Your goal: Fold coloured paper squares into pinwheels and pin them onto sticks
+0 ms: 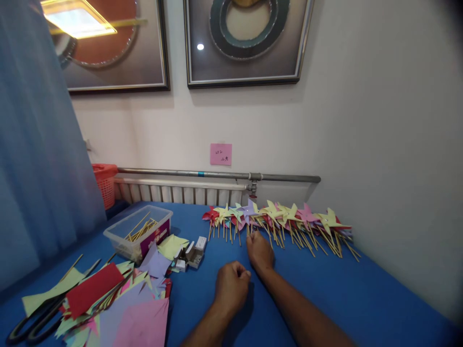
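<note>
At the near edge of a row of paper pinwheels [289, 214] is my right hand [261, 251], its fingers curled closed round the lower end of a thin wooden stick. That stick leads up to a purple pinwheel [249, 210] with a pin at its centre. My left hand [231, 288] hovers above the blue cloth, closer to me, with thumb and fingers curled together. What it holds, if anything, is hidden. The pinwheels are yellow, red, pink, purple and pale green, their sticks pointing toward me.
Left stands a clear plastic box [159, 212] of wooden sticks. Beside it lie small open boxes [193, 253] with tiny metal pieces, cut coloured paper [142, 320] in a pile, and black-handled scissors [39, 318]. A red basket [104, 185], blue curtain [43, 144] and metal pipe [289, 178] border the table.
</note>
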`<state>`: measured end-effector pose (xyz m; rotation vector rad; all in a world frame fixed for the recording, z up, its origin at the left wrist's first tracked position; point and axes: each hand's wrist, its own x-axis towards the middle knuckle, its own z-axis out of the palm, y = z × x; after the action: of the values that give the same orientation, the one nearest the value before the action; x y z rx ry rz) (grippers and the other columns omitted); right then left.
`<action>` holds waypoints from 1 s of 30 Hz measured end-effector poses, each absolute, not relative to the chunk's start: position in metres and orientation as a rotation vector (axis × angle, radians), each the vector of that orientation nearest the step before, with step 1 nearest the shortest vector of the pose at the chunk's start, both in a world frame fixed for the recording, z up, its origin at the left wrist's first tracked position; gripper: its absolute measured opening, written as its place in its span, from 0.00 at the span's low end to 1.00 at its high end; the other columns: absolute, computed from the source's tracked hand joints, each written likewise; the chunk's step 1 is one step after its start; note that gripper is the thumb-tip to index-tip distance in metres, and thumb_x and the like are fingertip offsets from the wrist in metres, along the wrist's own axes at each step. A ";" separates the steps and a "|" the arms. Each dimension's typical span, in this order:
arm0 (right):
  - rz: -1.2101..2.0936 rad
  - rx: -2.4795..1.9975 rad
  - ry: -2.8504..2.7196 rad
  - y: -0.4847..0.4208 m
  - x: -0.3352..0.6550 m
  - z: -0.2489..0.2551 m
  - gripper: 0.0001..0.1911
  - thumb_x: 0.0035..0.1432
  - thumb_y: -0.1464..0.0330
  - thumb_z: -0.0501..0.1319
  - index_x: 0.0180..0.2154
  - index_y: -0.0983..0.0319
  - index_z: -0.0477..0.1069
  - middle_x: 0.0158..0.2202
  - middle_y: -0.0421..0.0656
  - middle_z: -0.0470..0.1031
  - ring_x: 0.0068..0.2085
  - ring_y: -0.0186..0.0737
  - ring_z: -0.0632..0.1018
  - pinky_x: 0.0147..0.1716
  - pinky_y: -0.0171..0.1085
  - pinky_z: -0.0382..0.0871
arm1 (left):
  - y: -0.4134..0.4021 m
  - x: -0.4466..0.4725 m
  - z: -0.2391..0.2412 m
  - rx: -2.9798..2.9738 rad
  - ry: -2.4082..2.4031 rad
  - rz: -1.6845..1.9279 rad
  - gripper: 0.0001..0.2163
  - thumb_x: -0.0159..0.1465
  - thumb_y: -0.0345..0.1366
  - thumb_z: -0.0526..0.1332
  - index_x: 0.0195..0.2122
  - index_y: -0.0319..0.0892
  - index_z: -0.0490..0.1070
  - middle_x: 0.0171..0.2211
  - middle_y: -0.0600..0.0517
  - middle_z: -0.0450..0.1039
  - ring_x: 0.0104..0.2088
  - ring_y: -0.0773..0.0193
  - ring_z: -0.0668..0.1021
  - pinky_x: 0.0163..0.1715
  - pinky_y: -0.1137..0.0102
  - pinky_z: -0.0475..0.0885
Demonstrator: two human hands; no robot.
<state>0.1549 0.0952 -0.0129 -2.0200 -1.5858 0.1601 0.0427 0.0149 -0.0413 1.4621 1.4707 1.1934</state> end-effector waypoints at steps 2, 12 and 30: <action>0.185 -1.966 -1.616 0.081 0.156 -0.013 0.14 0.69 0.63 0.52 0.40 0.60 0.74 0.36 0.46 0.83 0.39 0.43 0.82 0.34 0.36 0.63 | 0.015 0.042 -0.040 1.488 1.477 1.184 0.08 0.58 0.31 0.63 0.21 0.42 0.72 0.20 0.53 0.73 0.24 0.64 0.70 0.27 0.71 0.57; 0.636 -1.321 -1.607 -0.037 0.149 -0.011 0.16 0.64 0.55 0.53 0.32 0.58 0.71 0.28 0.43 0.78 0.29 0.42 0.75 0.28 0.35 0.64 | 0.012 0.037 -0.036 1.574 1.462 1.098 0.09 0.61 0.34 0.60 0.25 0.40 0.75 0.24 0.51 0.76 0.26 0.64 0.72 0.28 0.72 0.59; 0.667 -1.305 -1.690 -0.038 0.145 -0.025 0.18 0.64 0.55 0.51 0.27 0.57 0.64 0.23 0.38 0.67 0.26 0.39 0.68 0.29 0.35 0.59 | -0.007 -0.123 0.018 1.618 2.686 0.357 0.17 0.62 0.31 0.55 0.50 0.37 0.76 0.53 0.34 0.74 0.55 0.41 0.75 0.49 0.53 0.69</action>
<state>0.1455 -0.0378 -0.0252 -1.3053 -1.6901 0.6669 -0.1232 -0.0070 0.0176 1.6176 2.6860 0.3569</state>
